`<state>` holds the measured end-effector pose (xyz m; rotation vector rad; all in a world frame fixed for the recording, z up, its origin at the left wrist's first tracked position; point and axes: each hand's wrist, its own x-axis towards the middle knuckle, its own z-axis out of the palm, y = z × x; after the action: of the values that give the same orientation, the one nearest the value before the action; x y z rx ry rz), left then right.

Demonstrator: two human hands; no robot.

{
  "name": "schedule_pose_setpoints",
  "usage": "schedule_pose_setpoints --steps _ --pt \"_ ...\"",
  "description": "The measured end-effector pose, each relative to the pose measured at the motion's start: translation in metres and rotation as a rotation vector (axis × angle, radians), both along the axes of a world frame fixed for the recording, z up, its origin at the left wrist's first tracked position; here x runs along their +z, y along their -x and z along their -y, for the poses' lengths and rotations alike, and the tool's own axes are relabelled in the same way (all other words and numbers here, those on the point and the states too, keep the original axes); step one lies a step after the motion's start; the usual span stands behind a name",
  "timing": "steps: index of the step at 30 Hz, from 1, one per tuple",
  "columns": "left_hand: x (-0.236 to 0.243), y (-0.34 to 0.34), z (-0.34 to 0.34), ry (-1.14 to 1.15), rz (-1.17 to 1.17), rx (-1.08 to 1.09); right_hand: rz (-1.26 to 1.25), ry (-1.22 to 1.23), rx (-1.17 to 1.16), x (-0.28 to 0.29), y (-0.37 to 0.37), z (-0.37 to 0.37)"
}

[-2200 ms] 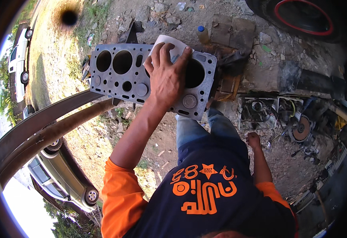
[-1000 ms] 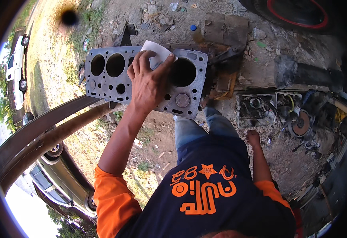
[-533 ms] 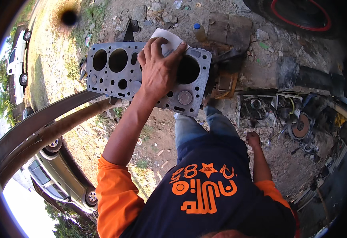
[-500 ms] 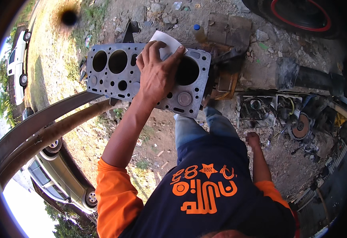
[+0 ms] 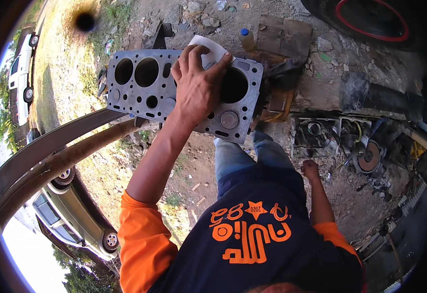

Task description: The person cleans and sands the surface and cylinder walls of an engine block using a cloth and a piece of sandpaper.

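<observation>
You are outdoors on bare, stony dirt ground (image 5: 194,171). To your left, strong sun washes over the soil and the grass (image 5: 118,17); to your right, most of the ground lies in shade. Far left you have a parked white vehicle (image 5: 24,68), near left an olive car (image 5: 85,215), with trees (image 5: 84,277) close to it and glaring white sky. Far right you see a dark tyre with a red ring (image 5: 369,19); near right, some corrugated sheeting (image 5: 375,244).
</observation>
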<state>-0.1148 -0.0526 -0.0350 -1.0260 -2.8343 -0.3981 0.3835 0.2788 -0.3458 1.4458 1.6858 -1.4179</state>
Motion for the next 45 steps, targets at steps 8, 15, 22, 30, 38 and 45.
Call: schedule_pose_setpoints --steps 8,15,22,30,38,45 --pt "-0.004 0.0 0.004 -0.043 -0.01 -0.017 -0.026 -0.005 -0.013 -0.005 -0.004 -0.001" --pt "-0.004 -0.005 0.013 0.003 -0.025 -0.01 -0.017 -0.006 0.002 -0.001 -0.004 0.002" --pt "0.001 -0.017 0.017 0.009 0.008 0.016 -0.063 -0.011 -0.015 -0.014 -0.016 0.001" --pt "0.0 -0.021 0.023 -0.032 0.01 0.004 0.006 -0.03 -0.015 -0.022 -0.014 0.005" --pt "-0.005 -0.021 0.022 -0.013 0.002 0.01 -0.028 -0.019 -0.022 -0.035 -0.014 -0.005" --pt "-0.002 -0.011 0.006 -0.022 -0.003 0.024 -0.005 -0.016 0.016 -0.01 0.009 0.002"
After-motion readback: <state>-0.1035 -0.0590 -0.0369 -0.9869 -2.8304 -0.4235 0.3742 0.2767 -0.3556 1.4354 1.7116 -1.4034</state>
